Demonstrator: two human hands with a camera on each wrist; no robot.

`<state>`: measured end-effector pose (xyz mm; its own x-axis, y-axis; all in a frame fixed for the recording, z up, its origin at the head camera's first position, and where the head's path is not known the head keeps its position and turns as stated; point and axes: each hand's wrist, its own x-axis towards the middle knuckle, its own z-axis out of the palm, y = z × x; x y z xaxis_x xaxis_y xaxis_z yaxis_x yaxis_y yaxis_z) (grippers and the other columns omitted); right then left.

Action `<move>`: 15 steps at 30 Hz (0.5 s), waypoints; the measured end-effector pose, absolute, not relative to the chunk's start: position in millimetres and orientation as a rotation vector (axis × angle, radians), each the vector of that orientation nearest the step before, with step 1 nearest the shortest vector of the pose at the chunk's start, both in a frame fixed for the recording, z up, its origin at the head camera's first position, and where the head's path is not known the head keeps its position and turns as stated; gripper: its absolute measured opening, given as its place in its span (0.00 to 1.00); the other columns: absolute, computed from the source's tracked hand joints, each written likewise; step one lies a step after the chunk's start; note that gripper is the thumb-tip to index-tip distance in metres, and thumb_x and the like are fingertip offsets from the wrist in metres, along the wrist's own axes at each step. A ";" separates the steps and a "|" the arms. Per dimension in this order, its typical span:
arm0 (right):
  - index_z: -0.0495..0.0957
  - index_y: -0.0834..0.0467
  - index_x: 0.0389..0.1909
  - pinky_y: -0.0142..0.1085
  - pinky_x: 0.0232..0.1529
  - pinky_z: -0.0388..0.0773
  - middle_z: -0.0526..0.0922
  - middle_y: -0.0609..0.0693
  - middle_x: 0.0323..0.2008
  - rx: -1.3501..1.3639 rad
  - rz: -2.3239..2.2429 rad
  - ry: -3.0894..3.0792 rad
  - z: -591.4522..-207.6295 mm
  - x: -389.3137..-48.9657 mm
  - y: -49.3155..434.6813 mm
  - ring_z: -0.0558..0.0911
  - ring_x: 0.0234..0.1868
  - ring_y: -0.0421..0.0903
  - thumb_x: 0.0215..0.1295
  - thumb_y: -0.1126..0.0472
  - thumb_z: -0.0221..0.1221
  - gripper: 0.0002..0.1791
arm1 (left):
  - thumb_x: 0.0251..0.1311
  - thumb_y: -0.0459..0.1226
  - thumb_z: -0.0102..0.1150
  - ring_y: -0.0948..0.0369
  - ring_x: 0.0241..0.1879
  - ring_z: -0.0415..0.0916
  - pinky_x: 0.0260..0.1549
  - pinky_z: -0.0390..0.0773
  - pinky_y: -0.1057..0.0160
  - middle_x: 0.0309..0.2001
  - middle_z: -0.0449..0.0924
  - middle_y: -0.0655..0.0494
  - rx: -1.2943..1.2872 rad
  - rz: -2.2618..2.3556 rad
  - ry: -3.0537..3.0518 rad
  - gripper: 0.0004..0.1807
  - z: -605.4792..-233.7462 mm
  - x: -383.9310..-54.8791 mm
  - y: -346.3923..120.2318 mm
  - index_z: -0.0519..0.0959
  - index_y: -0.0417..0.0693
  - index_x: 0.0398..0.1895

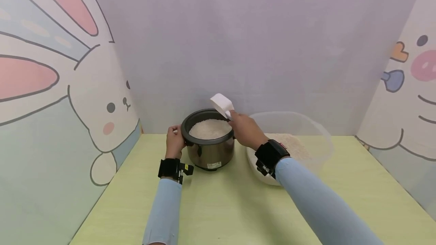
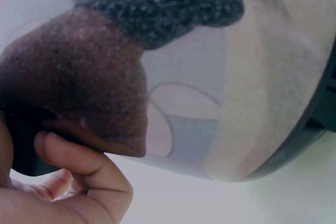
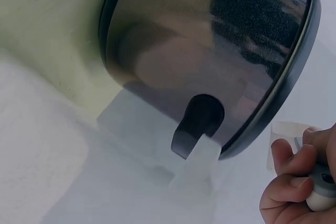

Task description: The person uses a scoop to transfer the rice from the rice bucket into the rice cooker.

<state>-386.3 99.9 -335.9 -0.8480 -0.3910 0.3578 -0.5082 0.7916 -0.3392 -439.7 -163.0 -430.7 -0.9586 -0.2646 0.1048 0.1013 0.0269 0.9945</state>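
A rice cooker (image 1: 211,155) without a lid stands upright on the table, its dark rim around a mound of white rice (image 1: 209,129). At its left side my left hand (image 1: 174,143) grips the black side handle (image 2: 29,150), fingers curled in the left wrist view. My right hand (image 1: 248,131) holds a white scoop (image 1: 222,104) by its handle, above the cooker's back right rim. The scoop's cup is tilted; its inside is hidden in the head view. Fingers curl round the grey and white scoop handle (image 3: 319,202) in the right wrist view.
To the right stands a large translucent tub (image 1: 327,139) with rice (image 1: 291,146) in it, partly behind my right forearm. The other black cooker handle (image 3: 202,116) faces the tub. A pale curtain (image 1: 238,48) hangs behind the light green table (image 1: 218,207); printed cloths flank it.
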 end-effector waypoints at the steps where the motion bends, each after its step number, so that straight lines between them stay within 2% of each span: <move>1: 0.60 0.73 0.73 0.49 0.43 0.79 0.82 0.68 0.51 0.688 0.630 -2.707 -335.7 -385.5 104.2 0.84 0.47 0.61 0.81 0.65 0.49 0.26 | 0.80 0.49 0.45 0.62 0.26 0.75 0.23 0.79 0.68 0.42 0.69 0.46 0.165 -2.020 -2.045 0.24 -430.8 -439.8 -162.6 0.66 0.39 0.65; 5: 0.64 0.71 0.69 0.53 0.45 0.78 0.83 0.68 0.48 0.670 0.621 -2.650 -336.4 -384.0 126.1 0.84 0.47 0.62 0.80 0.65 0.50 0.23 | 0.80 0.49 0.45 0.62 0.27 0.76 0.24 0.80 0.68 0.43 0.69 0.46 0.158 -2.041 -2.032 0.25 -430.3 -439.6 -161.8 0.66 0.38 0.65; 8: 0.66 0.71 0.67 0.54 0.43 0.78 0.83 0.68 0.45 0.656 0.619 -2.624 -338.2 -382.5 145.2 0.84 0.43 0.62 0.79 0.66 0.51 0.21 | 0.80 0.49 0.46 0.62 0.28 0.76 0.24 0.80 0.68 0.43 0.69 0.45 0.162 -2.049 -2.023 0.25 -430.3 -439.9 -162.1 0.66 0.38 0.65; 15: 0.64 0.74 0.68 0.48 0.35 0.72 0.82 0.68 0.41 0.578 0.615 -2.671 -344.9 -373.3 196.1 0.80 0.31 0.55 0.79 0.68 0.50 0.22 | 0.80 0.49 0.45 0.62 0.31 0.76 0.26 0.80 0.68 0.44 0.69 0.45 0.179 -2.043 -2.043 0.25 -432.5 -441.6 -164.1 0.66 0.39 0.67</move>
